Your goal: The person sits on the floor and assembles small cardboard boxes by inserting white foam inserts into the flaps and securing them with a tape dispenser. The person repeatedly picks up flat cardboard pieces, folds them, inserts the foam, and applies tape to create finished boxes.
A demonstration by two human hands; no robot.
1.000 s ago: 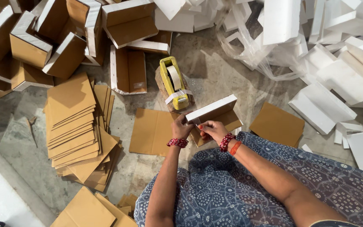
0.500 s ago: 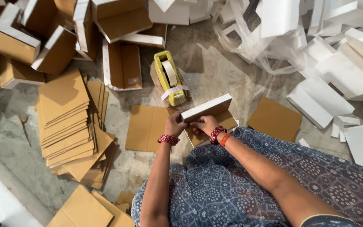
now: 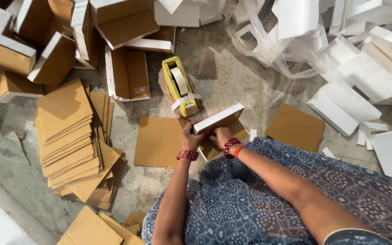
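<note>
**Box held between both hands, long side running up to the right**

Box (image 3: 221, 124) of brown cardboard with a white outer face sits directly in front of the person, just above the blue patterned cloth (image 3: 268, 199) on the lap. Left hand (image 3: 189, 138) grips its left end, with the fingers closed around the near corner. Right hand (image 3: 221, 135) is pressed against the brown inner side a little further right, fingers curled; whether it pinches a flap or only pushes on it, I cannot tell. Both wrists carry red bangles (image 3: 188, 155).

The long axis of the box goes from lower left to upper right, so the white top edge rises away from the left hand. The two hands are both at the lower left half; the far right end is free and touches nothing visible. The left hand is the one nearer to the end of the box.

Just beyond the box, touching or almost touching its upper left, stands a yellow tape dispenser (image 3: 180, 90) with a strip of tape hanging at its front. A flat cardboard sheet (image 3: 159, 140) lies on the floor under and left of the hands. Further left is a stack of flat brown sheets (image 3: 71, 136), and above it many finished boxes (image 3: 32, 41). On the right are white foam pieces (image 3: 364, 72).
</note>
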